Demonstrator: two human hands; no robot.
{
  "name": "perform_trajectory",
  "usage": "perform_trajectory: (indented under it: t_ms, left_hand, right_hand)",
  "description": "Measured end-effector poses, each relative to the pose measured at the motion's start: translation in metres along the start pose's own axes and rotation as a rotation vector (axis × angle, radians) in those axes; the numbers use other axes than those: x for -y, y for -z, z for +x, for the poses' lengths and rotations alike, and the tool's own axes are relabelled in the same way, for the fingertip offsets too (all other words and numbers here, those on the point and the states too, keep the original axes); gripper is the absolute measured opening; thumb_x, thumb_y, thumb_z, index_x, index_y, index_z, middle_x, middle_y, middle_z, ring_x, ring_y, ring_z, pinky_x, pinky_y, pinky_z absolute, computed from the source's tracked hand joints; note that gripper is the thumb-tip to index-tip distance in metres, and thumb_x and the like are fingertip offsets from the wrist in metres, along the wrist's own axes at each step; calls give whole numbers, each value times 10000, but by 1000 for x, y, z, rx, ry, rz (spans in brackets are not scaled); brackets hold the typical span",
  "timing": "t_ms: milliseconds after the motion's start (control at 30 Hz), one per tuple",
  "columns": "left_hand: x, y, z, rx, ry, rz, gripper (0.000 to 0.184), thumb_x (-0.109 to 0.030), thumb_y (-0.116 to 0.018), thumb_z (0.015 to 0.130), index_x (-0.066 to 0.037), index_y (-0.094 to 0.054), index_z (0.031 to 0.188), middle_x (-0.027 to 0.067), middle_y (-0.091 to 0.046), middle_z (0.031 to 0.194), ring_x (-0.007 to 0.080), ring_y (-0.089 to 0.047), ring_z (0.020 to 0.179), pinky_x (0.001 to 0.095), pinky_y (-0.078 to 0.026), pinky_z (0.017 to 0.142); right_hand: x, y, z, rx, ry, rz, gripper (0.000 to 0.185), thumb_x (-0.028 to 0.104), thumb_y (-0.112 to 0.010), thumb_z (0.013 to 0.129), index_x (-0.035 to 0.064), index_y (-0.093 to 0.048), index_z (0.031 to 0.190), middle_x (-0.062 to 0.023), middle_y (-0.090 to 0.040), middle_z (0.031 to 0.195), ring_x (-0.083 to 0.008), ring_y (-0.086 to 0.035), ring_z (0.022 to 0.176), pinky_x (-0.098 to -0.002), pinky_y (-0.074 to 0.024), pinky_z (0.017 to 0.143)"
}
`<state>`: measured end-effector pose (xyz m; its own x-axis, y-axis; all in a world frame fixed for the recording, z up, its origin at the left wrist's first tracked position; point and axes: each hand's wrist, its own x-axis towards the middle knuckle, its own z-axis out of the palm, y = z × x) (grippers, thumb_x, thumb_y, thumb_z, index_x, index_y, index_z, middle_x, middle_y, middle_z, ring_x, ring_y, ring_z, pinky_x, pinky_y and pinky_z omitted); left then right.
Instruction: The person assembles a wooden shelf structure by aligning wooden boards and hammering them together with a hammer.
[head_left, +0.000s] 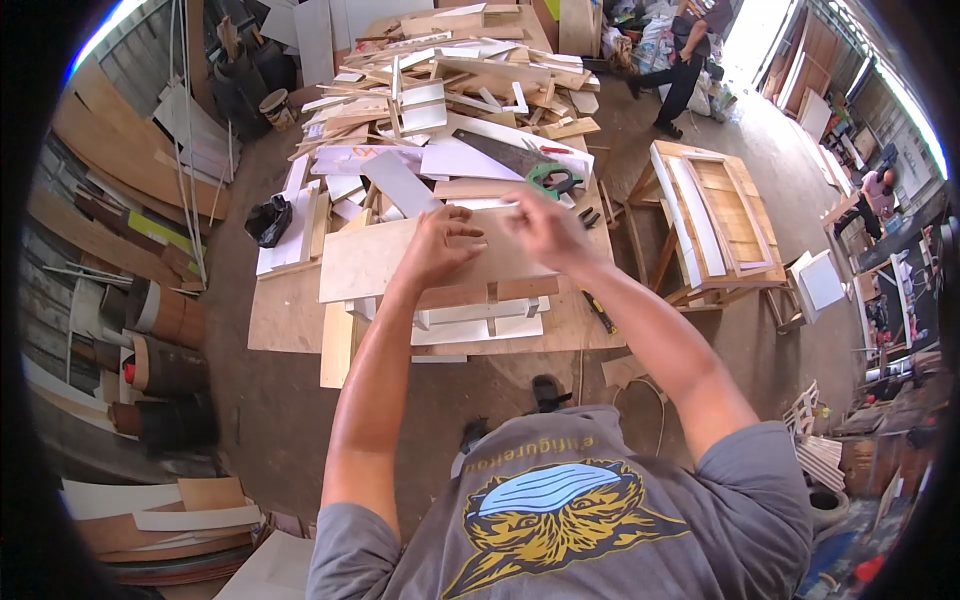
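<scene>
In the head view, the left hand (pixel 440 248) is half open above the board (pixel 362 262), fingers bent; anything small between them cannot be made out. The right hand (pixel 548 232), beside it, is blurred, and I cannot tell how far it is closed or what it holds. The board lies at the table's (pixel 285 325) near side, over white strips (pixel 475 330); hands and forearms hide parts of it. Beyond, a saw (pixel 497 152) lies before a heap of offcuts (pixel 470 75), whose lower pieces are covered. The standing person (pixel 684 75) is cut off at the top edge; another person (pixel 876 195), far right, is small and indistinct. The grey shirt (pixel 600 500) has upside-down yellowish lettering, not reliably readable, beside a blue-and-yellow print.
</scene>
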<state>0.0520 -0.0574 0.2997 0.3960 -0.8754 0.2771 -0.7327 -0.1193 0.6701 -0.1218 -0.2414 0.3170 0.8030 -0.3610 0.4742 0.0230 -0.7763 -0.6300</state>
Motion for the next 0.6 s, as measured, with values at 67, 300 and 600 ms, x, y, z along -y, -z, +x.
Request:
perform_trajectory:
  t_ms: [67, 300, 600]
  left_hand:
    - [-10, 2, -2, -17, 1, 24, 191, -196, -863, 822, -154, -883, 1007, 116, -700, 1357, 332, -560, 1368, 457, -405, 1194]
    - [-20, -8, 1, -62, 33, 118, 155, -293, -903, 818, -193, -891, 936, 54, -717, 1333, 294, -562, 1363, 485, -334, 1226]
    - [-23, -13, 2, -103, 68, 135, 176, -334, -919, 815, -218, -901, 946, 2, -732, 1308, 238, -559, 1359, 476, -310, 1227]
  right_hand:
    - [-24, 23, -7, -199, -140, 119, 265, 255, -713, 1023, 79, -685, 1219, -163, -764, 1016, -294, -762, 914, -421, -575, 779]
    - [-208, -15, -157, 181, -799, -380, 374, 329, -723, 968, 26, -680, 1182, -265, -737, 1165, -432, -709, 1127, -542, -566, 937]
    - [-244, -63, -236, 312, -882, -613, 508, 390, -760, 949, 49, -634, 1304, -219, -677, 1307, -412, -694, 1179, -508, -570, 983]
